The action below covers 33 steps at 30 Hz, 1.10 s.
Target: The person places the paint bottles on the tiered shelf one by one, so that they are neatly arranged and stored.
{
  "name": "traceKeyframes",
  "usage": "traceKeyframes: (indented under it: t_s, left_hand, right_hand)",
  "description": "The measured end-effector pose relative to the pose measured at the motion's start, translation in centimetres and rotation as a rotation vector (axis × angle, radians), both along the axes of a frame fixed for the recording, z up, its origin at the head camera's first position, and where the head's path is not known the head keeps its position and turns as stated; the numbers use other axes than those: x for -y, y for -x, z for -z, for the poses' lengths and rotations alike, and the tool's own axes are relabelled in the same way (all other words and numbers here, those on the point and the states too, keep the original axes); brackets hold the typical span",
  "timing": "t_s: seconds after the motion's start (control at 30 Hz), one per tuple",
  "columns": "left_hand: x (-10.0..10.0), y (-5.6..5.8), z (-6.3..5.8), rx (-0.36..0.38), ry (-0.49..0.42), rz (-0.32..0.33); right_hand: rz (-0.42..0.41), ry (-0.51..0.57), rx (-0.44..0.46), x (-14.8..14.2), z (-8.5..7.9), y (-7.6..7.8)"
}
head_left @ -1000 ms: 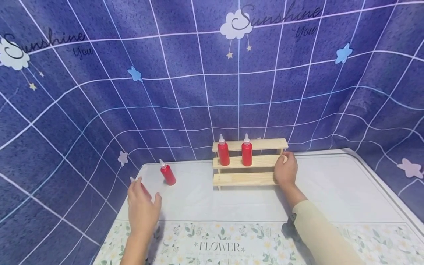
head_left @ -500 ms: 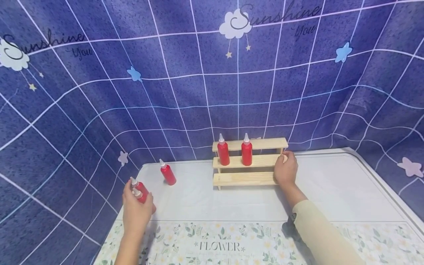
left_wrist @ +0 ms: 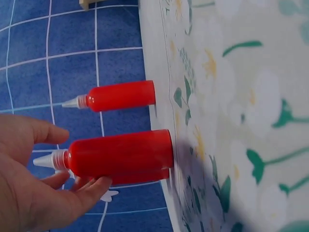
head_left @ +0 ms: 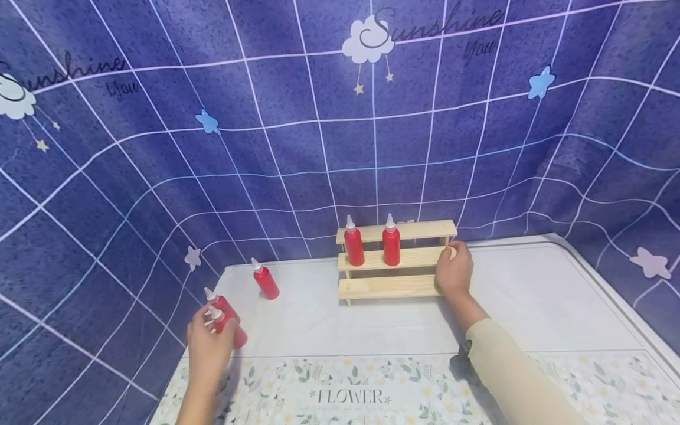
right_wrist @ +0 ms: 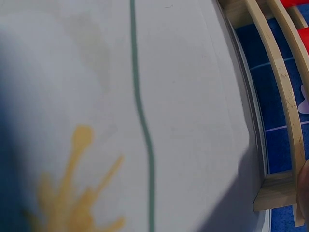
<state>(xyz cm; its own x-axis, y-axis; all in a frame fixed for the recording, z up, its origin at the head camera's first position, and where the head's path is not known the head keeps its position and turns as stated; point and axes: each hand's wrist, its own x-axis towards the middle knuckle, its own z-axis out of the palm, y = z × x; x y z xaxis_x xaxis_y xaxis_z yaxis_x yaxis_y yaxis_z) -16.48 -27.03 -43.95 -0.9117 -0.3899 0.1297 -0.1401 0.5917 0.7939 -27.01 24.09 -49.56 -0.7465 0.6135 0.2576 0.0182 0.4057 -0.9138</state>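
Observation:
My left hand (head_left: 207,345) is around the nearest red squeeze bottle (left_wrist: 120,152), thumb on one side near its neck and fingers on the other. Just behind that bottle, overlapped by it, stands a second red bottle (head_left: 225,306). A third red bottle (head_left: 267,283) is farther back, all with white pointed caps. With my right hand (head_left: 455,271) I hold the right end of a three-tier wooden rack (head_left: 393,287). On its middle tier two more red bottles stand upright, one left (head_left: 354,247) and one right (head_left: 392,247).
The rack stands near the back edge of the white table (head_left: 297,324). A blue gridded curtain (head_left: 297,147) hangs behind and at both sides. A floral cloth strip (head_left: 345,389) marked FLOWER covers the table's front.
My left hand has come back from beyond the near bottles, uncovering their caps, and lowered around the nearest one. My right hand stays on the rack; the head view has shifted slightly.

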Motion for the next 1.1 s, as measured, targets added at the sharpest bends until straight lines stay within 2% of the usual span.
traceKeyframes:
  t_s: [0.33, 0.57, 0.7, 0.8, 1.1]
  left_hand:
    - [1.5, -0.3, 0.3, 0.076, 0.02, 0.071]
    - [2.2, 0.2, 0.3, 0.129, 0.016, 0.129]
    - [2.4, 0.4, 0.0, 0.191, 0.027, 0.147]
    - [2.5, 0.5, -0.2, 0.211, 0.025, 0.16]
    - [3.0, 0.2, 0.9, 0.146, 0.044, 0.125]
  right_hand:
    - [0.006, -0.01, -0.012, 0.0, 0.0, 0.2]
    - [0.012, -0.002, -0.013, -0.1, 0.1, 0.3]
    - [0.014, -0.003, -0.012, -0.2, 0.2, 0.4]
    - [0.016, -0.006, -0.013, -0.2, 0.2, 0.3]
    - [0.008, -0.008, -0.015, -0.1, 0.5, 0.3]
